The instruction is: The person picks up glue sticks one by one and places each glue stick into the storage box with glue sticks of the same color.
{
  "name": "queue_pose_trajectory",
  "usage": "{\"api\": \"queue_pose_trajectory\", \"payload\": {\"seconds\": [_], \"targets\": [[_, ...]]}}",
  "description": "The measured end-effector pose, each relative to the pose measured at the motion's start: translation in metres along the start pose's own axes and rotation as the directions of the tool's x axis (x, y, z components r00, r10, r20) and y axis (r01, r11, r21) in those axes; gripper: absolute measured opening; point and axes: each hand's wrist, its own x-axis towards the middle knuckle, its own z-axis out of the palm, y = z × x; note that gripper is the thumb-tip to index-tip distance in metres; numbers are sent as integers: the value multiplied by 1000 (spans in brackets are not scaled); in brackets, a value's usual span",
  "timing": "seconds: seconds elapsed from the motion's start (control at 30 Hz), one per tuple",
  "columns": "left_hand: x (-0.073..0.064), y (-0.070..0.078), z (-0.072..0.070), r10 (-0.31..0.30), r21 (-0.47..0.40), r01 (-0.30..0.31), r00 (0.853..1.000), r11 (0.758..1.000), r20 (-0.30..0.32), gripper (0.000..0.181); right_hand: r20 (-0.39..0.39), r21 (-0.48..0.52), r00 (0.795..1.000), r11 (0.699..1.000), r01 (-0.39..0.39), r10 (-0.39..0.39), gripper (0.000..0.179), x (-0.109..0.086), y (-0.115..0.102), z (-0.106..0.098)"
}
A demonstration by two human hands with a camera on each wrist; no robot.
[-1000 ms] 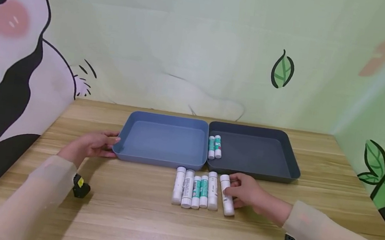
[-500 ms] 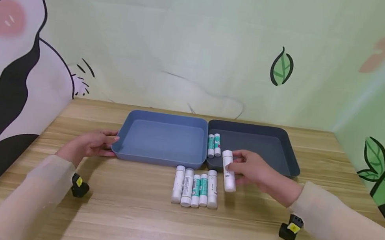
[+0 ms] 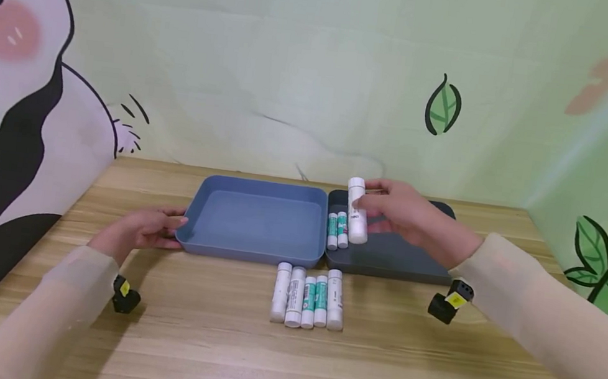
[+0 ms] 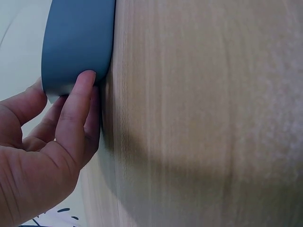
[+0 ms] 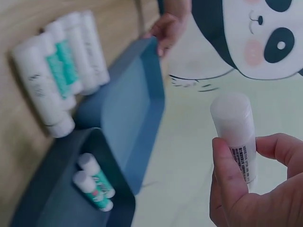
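Note:
My right hand [image 3: 399, 213] pinches a large white glue stick [image 3: 356, 211] upright, above the left part of the dark grey tray [image 3: 384, 272]. In the right wrist view the thumb and fingers press opposite sides of this glue stick [image 5: 234, 123]. Two small green-and-white glue sticks [image 3: 337, 231] lie side by side in that tray at its left wall. My left hand [image 3: 144, 226] rests against the left end of the blue tray [image 3: 251, 255], its fingertips touching the outer wall [image 4: 78, 42]. Several glue sticks [image 3: 308, 299], large white and small green-and-white, lie in a row in front of the trays.
Both trays stand end to end on the wooden table [image 3: 197, 340], near its back edge. A patterned backdrop [image 3: 237, 82] rises behind. A black wrist camera [image 3: 451, 301] hangs under the right sleeve, another [image 3: 125, 295] under the left.
My right hand has lifted the white glue stick off the table at the row's right end and carried it back over the dark tray. The left hand stays at the blue tray.

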Motion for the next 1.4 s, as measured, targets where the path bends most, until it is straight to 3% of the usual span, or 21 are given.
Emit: {"api": "queue_pose_trajectory", "payload": {"seconds": [0.53,0.73,1.2,1.4], "targets": [[0,0,-3,7,18,-7,1000,1000,2,72,-20,84,999,995,45,-43,61,48,-24,11],[-1,0,-2,9,-3,-9,1000,1000,2,72,-28,174,999,984,38,-34,62,65,-28,25],[1,-2,1,21,-7,-21,1000,1000,17,73,-13,206,1000,979,3,0,62,100,-16,46],[-1,-3,-1,29,0,-29,999,1000,17,73,0,214,998,975,-62,63,60,120,-7,55]]}}
